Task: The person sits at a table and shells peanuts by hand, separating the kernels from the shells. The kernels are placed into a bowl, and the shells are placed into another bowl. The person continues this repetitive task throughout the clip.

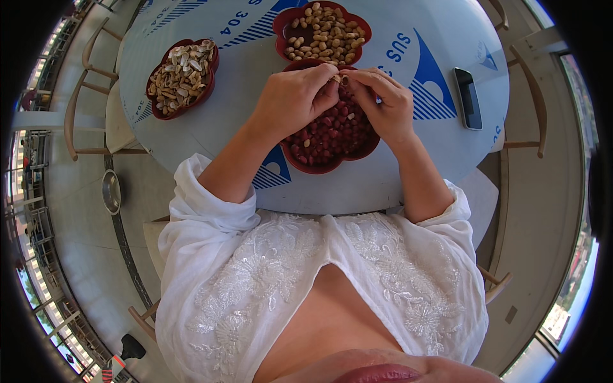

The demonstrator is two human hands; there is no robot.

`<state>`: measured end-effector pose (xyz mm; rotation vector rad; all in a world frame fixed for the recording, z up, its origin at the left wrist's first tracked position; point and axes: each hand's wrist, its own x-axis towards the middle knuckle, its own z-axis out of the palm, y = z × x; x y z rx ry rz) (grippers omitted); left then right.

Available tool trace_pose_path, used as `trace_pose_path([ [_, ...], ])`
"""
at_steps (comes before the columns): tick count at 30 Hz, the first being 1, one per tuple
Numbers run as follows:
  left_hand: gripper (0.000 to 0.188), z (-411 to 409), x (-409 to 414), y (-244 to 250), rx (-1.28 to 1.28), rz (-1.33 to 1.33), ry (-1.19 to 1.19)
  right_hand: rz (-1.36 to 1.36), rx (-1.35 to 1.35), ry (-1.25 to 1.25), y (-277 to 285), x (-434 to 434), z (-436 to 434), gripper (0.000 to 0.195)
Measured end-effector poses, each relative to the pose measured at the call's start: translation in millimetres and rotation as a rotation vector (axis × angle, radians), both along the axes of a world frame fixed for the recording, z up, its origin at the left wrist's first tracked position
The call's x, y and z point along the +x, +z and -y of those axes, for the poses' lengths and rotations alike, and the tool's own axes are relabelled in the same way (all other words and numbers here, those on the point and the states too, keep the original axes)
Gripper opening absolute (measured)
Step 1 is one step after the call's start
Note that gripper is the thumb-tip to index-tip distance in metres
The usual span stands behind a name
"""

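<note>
My left hand (297, 98) and my right hand (385, 98) meet fingertip to fingertip over a red lobed bowl (318, 167). Pinched between them is a small peanut shell (338, 78), partly covered by the fingers. Reddish shelled peanuts (330, 131) lie in that bowl, with a few pale pieces among them. Just beyond, a second red bowl (280, 31) holds unshelled peanuts (330, 40), with part of its floor bare. At the left of the table, a third red bowl (210, 84) is heaped with empty peanut shells (179, 79).
The round table (230, 110) has a covering printed with blue marks. A smartphone (468, 98) lies near its right edge. Wooden chairs (72, 112) stand around it, and a metal bowl (111, 191) is on the floor at the left.
</note>
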<state>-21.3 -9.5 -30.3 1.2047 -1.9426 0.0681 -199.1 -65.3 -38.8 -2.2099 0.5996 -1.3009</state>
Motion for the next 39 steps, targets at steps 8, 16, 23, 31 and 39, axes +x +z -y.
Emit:
trace_pose_path([
  [8, 0.019, 2, 4, 0, -0.032, -0.037, -0.018, 0.011, 0.045, 0.026, 2, -1, 2, 0.023],
  [16, 0.019, 1, 6, 5, -0.009, -0.001, 0.011, 0.044, -0.048, 0.006, 2, 1, 1, 0.025],
  [23, 0.019, 1, 7, 7, -0.009, -0.01, 0.065, 0.019, -0.184, -0.021, 1, 2, 4, 0.018],
  [31, 0.015, -2, 3, 6, 0.019, -0.006, 0.046, -0.013, -0.105, -0.027, 1, 3, -3, 0.02],
  [39, 0.014, -2, 3, 5, 0.022, -0.002, 0.09, 0.002, -0.163, 0.041, 0, 3, 0, 0.02],
])
